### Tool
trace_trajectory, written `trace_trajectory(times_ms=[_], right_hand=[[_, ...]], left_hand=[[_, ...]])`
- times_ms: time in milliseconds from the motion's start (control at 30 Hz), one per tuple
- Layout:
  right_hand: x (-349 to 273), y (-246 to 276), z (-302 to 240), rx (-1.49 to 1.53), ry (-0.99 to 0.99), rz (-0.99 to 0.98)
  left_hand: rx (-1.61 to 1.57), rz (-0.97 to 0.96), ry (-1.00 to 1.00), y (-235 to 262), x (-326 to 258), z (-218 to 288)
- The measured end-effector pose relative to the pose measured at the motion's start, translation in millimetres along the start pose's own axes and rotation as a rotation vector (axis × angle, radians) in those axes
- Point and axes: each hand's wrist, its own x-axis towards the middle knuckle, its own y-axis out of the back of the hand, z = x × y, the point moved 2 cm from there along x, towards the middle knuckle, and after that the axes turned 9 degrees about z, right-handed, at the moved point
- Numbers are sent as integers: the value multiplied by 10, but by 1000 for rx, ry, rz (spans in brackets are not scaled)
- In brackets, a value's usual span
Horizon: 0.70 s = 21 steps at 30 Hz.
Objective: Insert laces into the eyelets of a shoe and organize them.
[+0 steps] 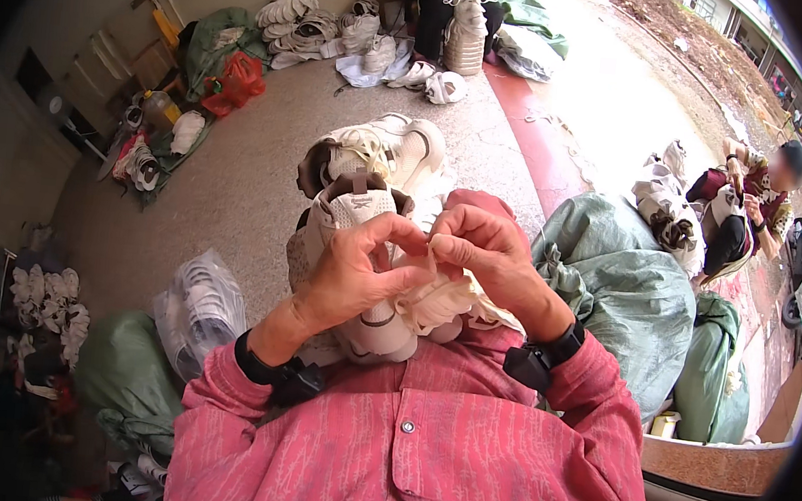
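My left hand (361,271) and my right hand (494,251) meet fingertip to fingertip above my lap. Both are curled in a pinch around a thin cream shoelace (433,259), mostly hidden by the fingers. Just beneath them is a cream shoe upper (442,304), its loose edge spreading toward my right wrist. A white sneaker (361,201) stands behind my left hand, heel tab up. More beige and white sneakers (421,147) are heaped beyond it, against my knees. Dark bands with small boxes circle both my wrists.
Green sacks (640,300) bulge close on my right; another green sack (128,370) and a clear bag of shoe parts (201,305) lie left. Ahead, a seated person (441,11) handles laces over a shoe stack (465,41). Another person (753,200) sits far right by shoes.
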Motion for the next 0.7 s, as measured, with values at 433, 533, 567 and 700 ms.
trace_trajectory(times_ms=[433,533,567,700], right_hand=[[-244,392,404,-1127,381,-11],[-314,598,415,-1190,500,126],[-358,764,366,-1242,650,231],[-853,1521,-76,-1565,570,555]], left_hand=[[-404,-124,277,-67,50,-96],[-833,1,289,104,47,-81],[-991,77,229,304,24,-95],[-1327,241,-27,1572,-247,133]])
